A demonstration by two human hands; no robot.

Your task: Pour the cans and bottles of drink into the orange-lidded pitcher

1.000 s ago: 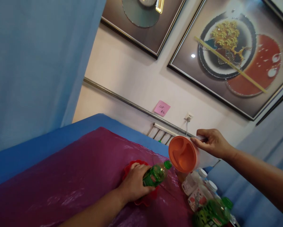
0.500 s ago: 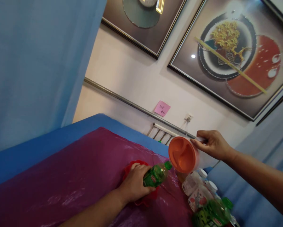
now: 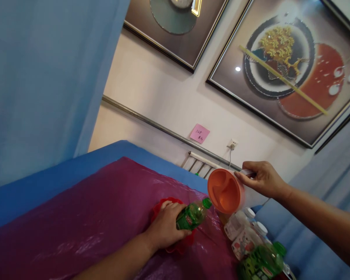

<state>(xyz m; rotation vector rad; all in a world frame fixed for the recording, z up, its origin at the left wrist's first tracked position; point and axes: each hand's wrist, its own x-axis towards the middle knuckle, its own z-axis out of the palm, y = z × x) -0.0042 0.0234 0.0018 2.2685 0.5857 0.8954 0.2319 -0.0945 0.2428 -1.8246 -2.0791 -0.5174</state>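
My left hand (image 3: 164, 225) is wrapped round a small green plastic bottle (image 3: 192, 214) with a green cap, held tilted over a red dish (image 3: 179, 245) on the purple plastic sheet (image 3: 99, 217). My right hand (image 3: 262, 179) grips the white handle of an orange scoop-like cup (image 3: 225, 190), held in the air with its open side facing me, just right of the bottle's cap. The scoop hangs above a group of bottles.
Several bottles, white ones (image 3: 241, 233) and a green one (image 3: 262, 262), stand at the table's right end. Blue cloth (image 3: 46, 182) covers the table beneath the purple sheet. A blue curtain (image 3: 40, 77) hangs left. Framed pictures (image 3: 285, 62), a pink note (image 3: 199, 133) and a wall socket (image 3: 232, 144) lie behind.
Almost nothing: both hands keep their hold, and the view has shifted very slightly.
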